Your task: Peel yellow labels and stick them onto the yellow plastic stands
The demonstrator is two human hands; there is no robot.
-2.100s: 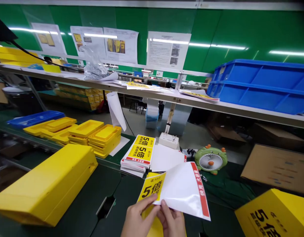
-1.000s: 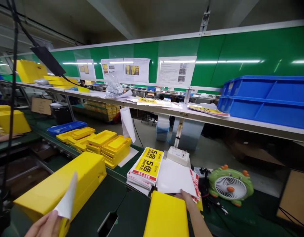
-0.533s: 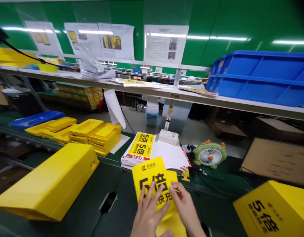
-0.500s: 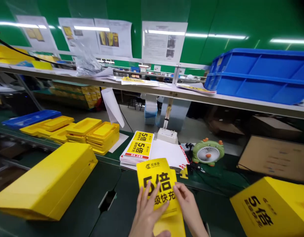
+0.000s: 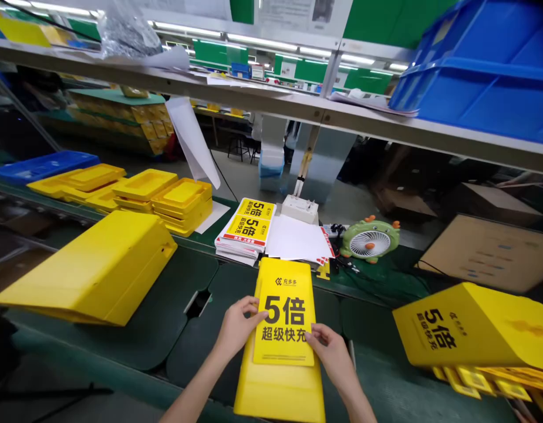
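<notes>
A yellow printed label (image 5: 283,346) with large black characters lies over the upper face of a yellow plastic housing (image 5: 277,393) in front of me. My left hand (image 5: 236,328) is closed at the label's left edge, its thumb lying on the print. At the right edge, my right hand (image 5: 334,353) pinches the label's side between thumb and fingers. The label sits roughly square on the housing; whether it is stuck down all over I cannot tell. Beyond the housing lies a stack of printed label sheets (image 5: 247,229), beside white sheets (image 5: 293,239).
Another yellow housing (image 5: 90,264) lies at left, with stacked yellow trays (image 5: 183,202) behind it. A labelled yellow housing (image 5: 469,329) stands at right above several yellow parts. A green fan (image 5: 368,242) stands behind; a shelf (image 5: 253,100) crosses above, bearing a blue crate (image 5: 478,76).
My left hand has moved from lying spread over the label's face to its left edge. The label now sits straighter over the housing. The view has tilted downward.
</notes>
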